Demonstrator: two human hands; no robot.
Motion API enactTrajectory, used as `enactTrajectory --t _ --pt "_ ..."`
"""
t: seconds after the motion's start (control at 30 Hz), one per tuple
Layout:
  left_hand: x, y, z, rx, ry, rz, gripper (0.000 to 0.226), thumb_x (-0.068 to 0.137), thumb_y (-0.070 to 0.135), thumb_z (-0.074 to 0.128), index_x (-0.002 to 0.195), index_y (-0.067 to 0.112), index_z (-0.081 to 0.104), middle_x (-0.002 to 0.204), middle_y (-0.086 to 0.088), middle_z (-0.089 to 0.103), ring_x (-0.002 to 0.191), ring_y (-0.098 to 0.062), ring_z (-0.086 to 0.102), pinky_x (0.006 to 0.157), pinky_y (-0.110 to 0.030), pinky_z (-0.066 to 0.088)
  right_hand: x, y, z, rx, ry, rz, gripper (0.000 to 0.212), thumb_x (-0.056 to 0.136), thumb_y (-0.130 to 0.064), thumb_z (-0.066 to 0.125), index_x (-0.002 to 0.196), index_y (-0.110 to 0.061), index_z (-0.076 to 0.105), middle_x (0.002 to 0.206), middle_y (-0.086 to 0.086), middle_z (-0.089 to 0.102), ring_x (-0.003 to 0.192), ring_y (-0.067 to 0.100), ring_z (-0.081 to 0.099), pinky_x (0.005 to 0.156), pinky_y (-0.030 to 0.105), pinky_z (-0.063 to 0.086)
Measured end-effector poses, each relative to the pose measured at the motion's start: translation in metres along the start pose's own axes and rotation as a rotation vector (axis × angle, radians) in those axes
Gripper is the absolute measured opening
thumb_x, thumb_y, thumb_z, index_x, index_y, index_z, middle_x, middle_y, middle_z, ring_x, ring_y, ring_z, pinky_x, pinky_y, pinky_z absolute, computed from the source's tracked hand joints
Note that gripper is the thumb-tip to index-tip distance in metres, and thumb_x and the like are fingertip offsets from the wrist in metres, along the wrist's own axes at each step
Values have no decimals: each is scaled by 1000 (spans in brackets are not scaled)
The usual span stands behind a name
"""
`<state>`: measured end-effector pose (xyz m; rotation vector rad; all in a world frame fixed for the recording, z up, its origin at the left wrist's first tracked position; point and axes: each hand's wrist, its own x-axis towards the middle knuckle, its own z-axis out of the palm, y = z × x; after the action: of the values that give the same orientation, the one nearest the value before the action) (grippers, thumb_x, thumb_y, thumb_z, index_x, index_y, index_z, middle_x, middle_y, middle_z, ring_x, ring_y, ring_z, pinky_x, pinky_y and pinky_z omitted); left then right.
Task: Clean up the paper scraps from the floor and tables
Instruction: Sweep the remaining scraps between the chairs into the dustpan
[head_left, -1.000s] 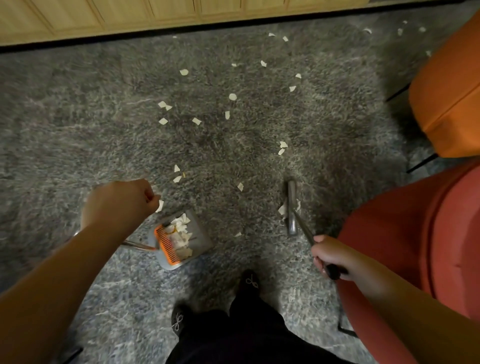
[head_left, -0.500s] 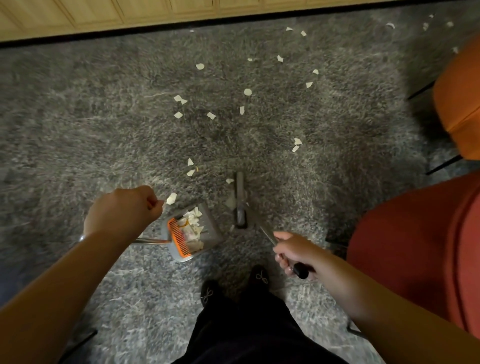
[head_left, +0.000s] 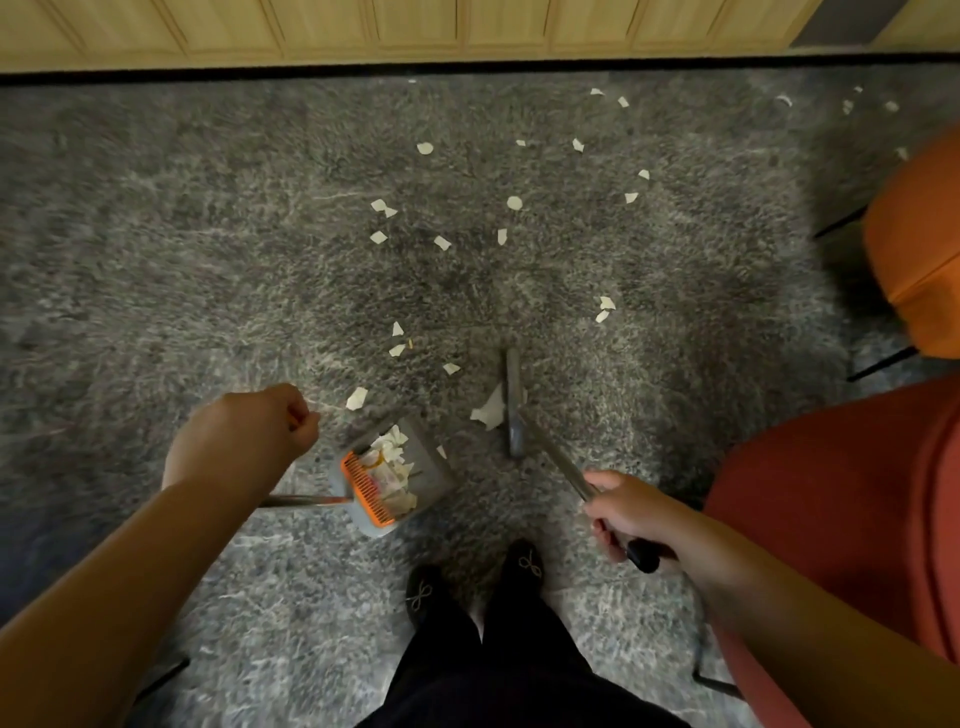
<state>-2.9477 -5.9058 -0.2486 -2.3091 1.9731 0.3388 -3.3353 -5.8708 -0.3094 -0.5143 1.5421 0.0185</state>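
Observation:
Several pale paper scraps (head_left: 440, 242) lie scattered over the grey shag carpet (head_left: 156, 270). A grey dustpan (head_left: 390, 475) with an orange comb edge sits on the carpet and holds a pile of scraps. My left hand (head_left: 249, 436) is a fist over its thin metal handle (head_left: 306, 501), which runs under my wrist. My right hand (head_left: 631, 514) grips the broom handle near its black end. The narrow grey broom head (head_left: 513, 402) rests on the carpet right of the dustpan, with a larger scrap (head_left: 488, 413) against its left side.
A red chair (head_left: 852, 519) stands close on my right and an orange chair (head_left: 919, 249) is beyond it. Light wooden cabinet fronts (head_left: 467, 26) run along the carpet's far edge. My feet in black shoes (head_left: 472, 582) stand just behind the dustpan.
The broom head swept left toward the dustpan, then drew back a little to the right. A larger scrap now lies beside it. My left hand and the dustpan stayed in place.

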Motion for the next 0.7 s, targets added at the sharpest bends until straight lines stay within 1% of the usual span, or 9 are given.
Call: enactTrajectory --t 0.1,0.17,0.2,0.27,0.33,0.37,0.53,0.63,0.7 --pt "-11 -22 -4 -32 11 -62 21 87 50 60 73 38 51 53 14 47 49 -7 42 44 -18 29 6 -5 12 -72 29 -33 54 97 3 38 147 -14 27 57 11 50 46 22 46 45 31 38" --pt "-17 -36 -3 -45 20 -86 21 88 49 60 73 37 52 53 14 47 49 -6 42 45 -19 30 10 -13 22 -136 35 -41 45 97 3 37 138 -16 33 54 11 50 46 21 45 50 34 36" --pt "-19 -43 -3 -50 22 -102 22 88 49 60 73 36 52 53 13 48 49 -7 42 45 -20 31 12 -18 27 -160 43 -40 48 97 2 36 142 -14 29 55 11 50 47 21 44 49 34 35" --pt "-23 -52 -1 -37 33 -120 23 88 50 59 72 36 50 52 12 46 48 -8 40 45 -21 30 20 -28 38 -181 63 -31 54 97 1 35 148 -11 21 58 10 51 45 18 44 42 27 35" --pt "-26 -55 3 -13 39 -116 23 88 51 59 73 36 48 51 11 43 48 -12 40 46 -22 29 26 -37 49 -188 82 -34 56 95 0 36 147 -13 22 56 10 51 41 16 45 38 22 35" --pt "-27 -54 5 -9 40 -114 23 88 52 58 73 36 49 51 11 42 49 -15 41 46 -22 29 30 -41 54 -213 84 -40 57 94 -1 37 148 -13 22 54 10 51 41 16 46 39 22 35" --pt "-30 -56 16 -2 58 -124 24 88 53 58 80 30 60 52 10 38 50 -20 44 46 -22 27 44 -58 79 -453 3 -16 66 88 -7 42 150 -21 21 51 8 61 46 20 53 47 29 41" --pt "-29 -60 19 -14 76 -132 25 88 53 58 79 30 60 50 11 38 48 -20 45 45 -19 25 41 -64 97 -564 -62 -15 69 85 -9 43 149 -25 22 62 11 64 49 21 55 50 31 43" --pt "-27 -61 20 -29 94 -124 25 88 53 58 79 30 60 49 12 38 45 -17 42 44 -17 23 36 -65 109 -584 -94 1 64 87 -9 42 147 -25 25 68 12 62 52 20 55 49 29 43"
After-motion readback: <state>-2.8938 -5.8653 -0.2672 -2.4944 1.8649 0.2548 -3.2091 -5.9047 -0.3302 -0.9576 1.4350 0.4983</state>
